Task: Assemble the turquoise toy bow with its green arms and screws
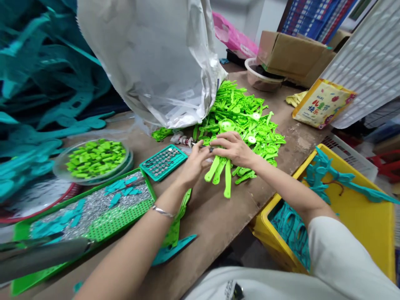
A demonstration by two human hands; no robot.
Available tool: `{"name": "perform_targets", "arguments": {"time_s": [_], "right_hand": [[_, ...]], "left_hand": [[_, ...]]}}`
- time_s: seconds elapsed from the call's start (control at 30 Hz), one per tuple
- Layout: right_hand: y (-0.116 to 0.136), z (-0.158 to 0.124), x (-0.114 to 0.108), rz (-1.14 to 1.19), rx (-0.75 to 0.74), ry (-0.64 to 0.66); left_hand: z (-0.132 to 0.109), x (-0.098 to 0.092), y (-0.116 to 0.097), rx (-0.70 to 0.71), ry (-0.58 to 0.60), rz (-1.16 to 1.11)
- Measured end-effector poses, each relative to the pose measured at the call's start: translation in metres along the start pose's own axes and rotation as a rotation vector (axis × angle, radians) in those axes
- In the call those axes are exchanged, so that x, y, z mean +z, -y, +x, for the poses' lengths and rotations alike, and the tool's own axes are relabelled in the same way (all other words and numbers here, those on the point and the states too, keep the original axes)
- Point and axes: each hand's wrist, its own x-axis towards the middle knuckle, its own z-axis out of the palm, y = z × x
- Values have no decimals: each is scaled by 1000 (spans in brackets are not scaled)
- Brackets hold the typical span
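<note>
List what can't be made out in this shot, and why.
Head view throughout:
- What the left hand pinches, if anything: its own fingers cover the spot.
- Upper ends of the green strips: hidden by the right hand.
- Top of the white sack: cut off by the upper edge.
- Far end of the grey bar: cut off by the left edge.
- Wording of the shirt print: too small and blurred.

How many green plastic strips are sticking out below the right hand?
3: the left strip, the middle strip, and the right strip, which reaches lowest in the picture. More may be hidden under the right hand.
</note>
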Motion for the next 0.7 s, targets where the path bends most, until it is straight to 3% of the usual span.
{"name": "perform_targets", "arguments": {"time_s": [0.07,0.13,0.23,0.33,0.43,0.53,0.63,0.7], "right_hand": [[-23,13,11,-117,-108,47],[-41,28,26,-180,-174,78],[-61,47,47,-233,-172,152],[-70,56,54,-229,-74,206],[-71,48,34,-184,75,155],[-62,21,-7,-124,238,178],[-49,-23,-44,-47,388,421],[-39,-59,-53,-35,437,599]], "left_hand": [[2,-6,-8,-181,139,-165],[5,-5,-10,-254,230,-187],[22,4,-4,-268,125,-135],[50,10,3,-271,-5,-92],[80,9,5,-259,-70,-63],[104,3,8,-253,-144,-6],[117,-4,18,-223,-231,87],[117,-10,24,-165,-267,153]]}}
